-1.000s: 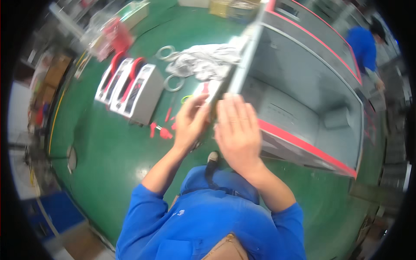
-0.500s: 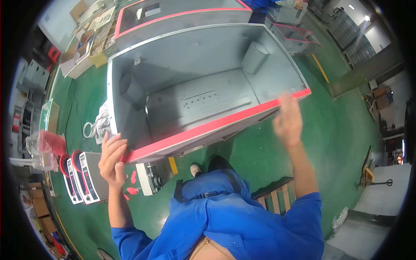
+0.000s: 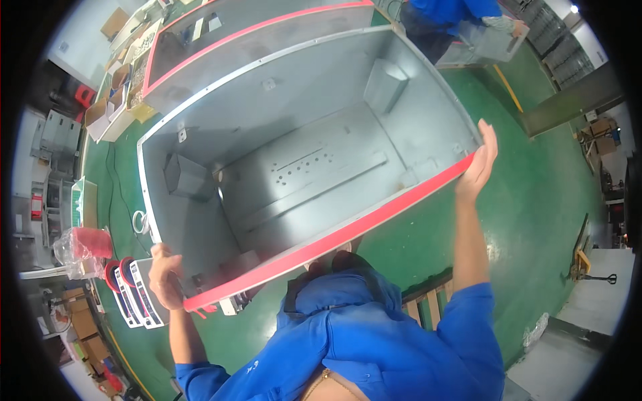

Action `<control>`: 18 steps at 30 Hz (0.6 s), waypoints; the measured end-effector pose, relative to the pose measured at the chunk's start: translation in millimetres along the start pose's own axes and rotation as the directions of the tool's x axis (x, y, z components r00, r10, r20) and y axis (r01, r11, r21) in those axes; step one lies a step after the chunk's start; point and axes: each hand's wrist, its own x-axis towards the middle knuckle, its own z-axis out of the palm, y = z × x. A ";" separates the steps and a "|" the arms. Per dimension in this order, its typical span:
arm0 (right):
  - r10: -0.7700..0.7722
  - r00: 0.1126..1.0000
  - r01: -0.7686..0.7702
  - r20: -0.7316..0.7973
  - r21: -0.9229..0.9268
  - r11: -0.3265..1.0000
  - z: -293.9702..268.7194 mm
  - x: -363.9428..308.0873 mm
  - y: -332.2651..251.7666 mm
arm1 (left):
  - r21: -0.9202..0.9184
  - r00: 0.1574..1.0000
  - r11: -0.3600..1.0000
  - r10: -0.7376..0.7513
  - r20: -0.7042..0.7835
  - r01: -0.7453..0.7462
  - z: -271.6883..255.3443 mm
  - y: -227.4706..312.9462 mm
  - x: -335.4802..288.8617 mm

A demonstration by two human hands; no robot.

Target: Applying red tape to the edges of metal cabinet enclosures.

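Observation:
A large grey metal cabinet [image 3: 301, 224] lies open side up in front of me, turned at a slant. Red tape [image 3: 334, 237] runs along its near rim. Inside are a row of small holes, a slot and angled corner pieces. My left hand [image 3: 165, 277] is closed around the near left corner, its thumb by the rim. At the near right corner my right hand [image 3: 477, 166] presses against the outside of the wall, with the fingers pointing up past the edge. Part of that grip is hidden by the cabinet.
Behind stands another red-taped cabinet [image 3: 247, 50]. A person in blue [image 3: 455, 17] handles a grey metal part [image 3: 491, 43] at the far right. Parts bins [image 3: 110, 117] line the far left. White devices with red rings [image 3: 144, 294] and a wooden pallet [image 3: 428, 307] are nearby.
The cabinet has swung counterclockwise, its left near corner coming toward me. My right hand moved from above the taped rim to the right corner. The other person came further into view.

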 end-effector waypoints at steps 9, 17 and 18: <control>0.236 0.971 -0.235 0.030 -0.030 0.971 4.7 30.9 54.6 | 0.100 0.996 0.995 0.002 0.091 -0.011 87.4 79.1 -12.2; -0.172 0.964 0.166 0.201 0.047 0.985 -10.0 -107.5 -184.8 | -0.057 0.787 0.880 0.450 0.423 -0.472 46.8 30.7 20.4; -0.189 0.949 0.186 0.251 0.037 0.982 -15.4 -131.6 -222.5 | -0.020 0.732 0.847 0.471 0.493 -0.531 35.2 19.0 33.3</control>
